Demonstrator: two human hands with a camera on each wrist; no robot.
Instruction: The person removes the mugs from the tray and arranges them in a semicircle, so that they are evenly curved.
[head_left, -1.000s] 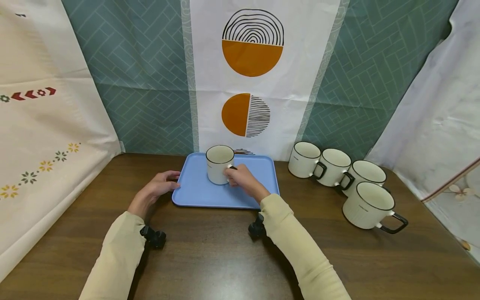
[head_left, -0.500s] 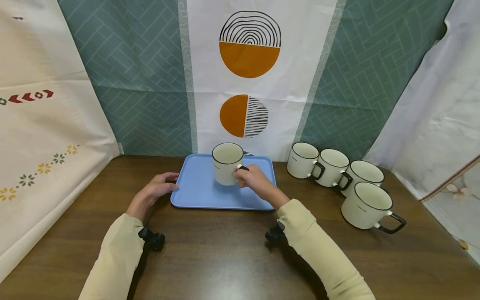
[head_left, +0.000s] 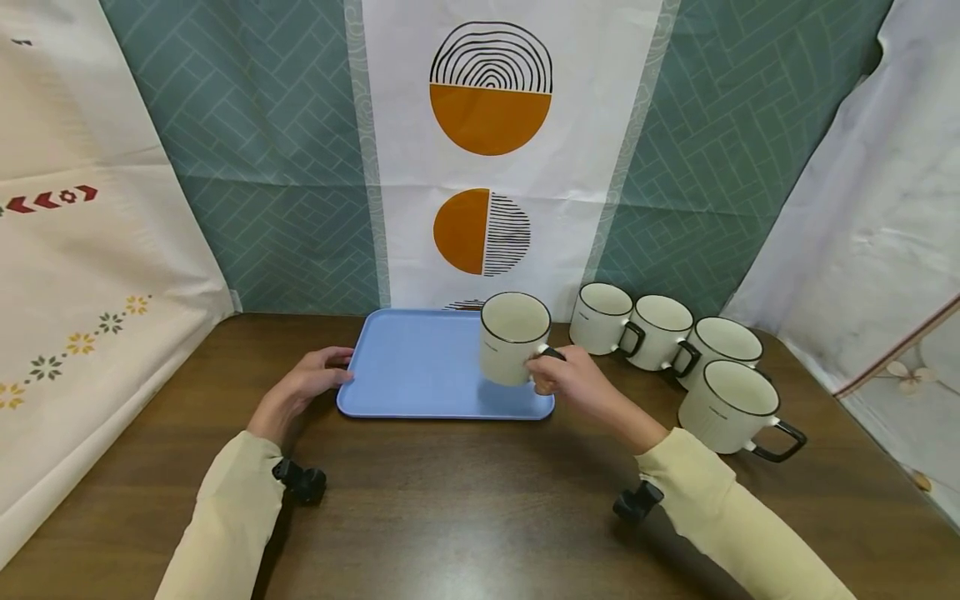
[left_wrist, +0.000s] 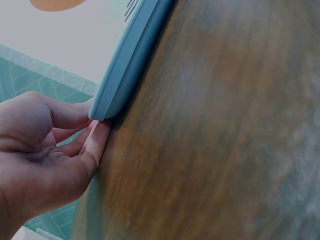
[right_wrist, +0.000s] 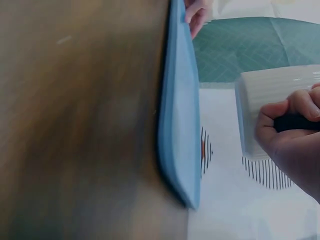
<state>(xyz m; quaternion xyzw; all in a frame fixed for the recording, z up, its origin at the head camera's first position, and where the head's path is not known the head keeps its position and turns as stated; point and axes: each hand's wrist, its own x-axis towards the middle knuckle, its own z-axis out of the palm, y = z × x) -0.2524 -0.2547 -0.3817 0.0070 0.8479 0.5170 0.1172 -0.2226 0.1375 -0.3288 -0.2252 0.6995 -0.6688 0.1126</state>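
My right hand [head_left: 568, 377] grips the black handle of a white enamel-style mug [head_left: 504, 354] with a dark rim. The mug is upright over the right end of a light blue tray [head_left: 408, 367]. In the right wrist view a gap shows between the mug's base [right_wrist: 241, 117] and the tray [right_wrist: 182, 125], with curled fingers [right_wrist: 302, 104] around the handle. At the tray's left edge, my left hand [head_left: 311, 379] pinches the rim. The left wrist view shows fingers [left_wrist: 97, 142] low against the rim and the tray's side [left_wrist: 125, 65] above the wooden table.
Several matching mugs stand close together on the right of the table: one at the back [head_left: 598, 321], others beside it, and a nearer mug [head_left: 731, 408] with its handle pointing right. A patterned cloth [head_left: 480, 167] hangs behind the tray. Brown wooden table [head_left: 420, 500] spreads in front.
The right hand has lifted the mug off the tray's middle and carried it right, to above the tray's right end. The left hand keeps its place at the tray's left edge.
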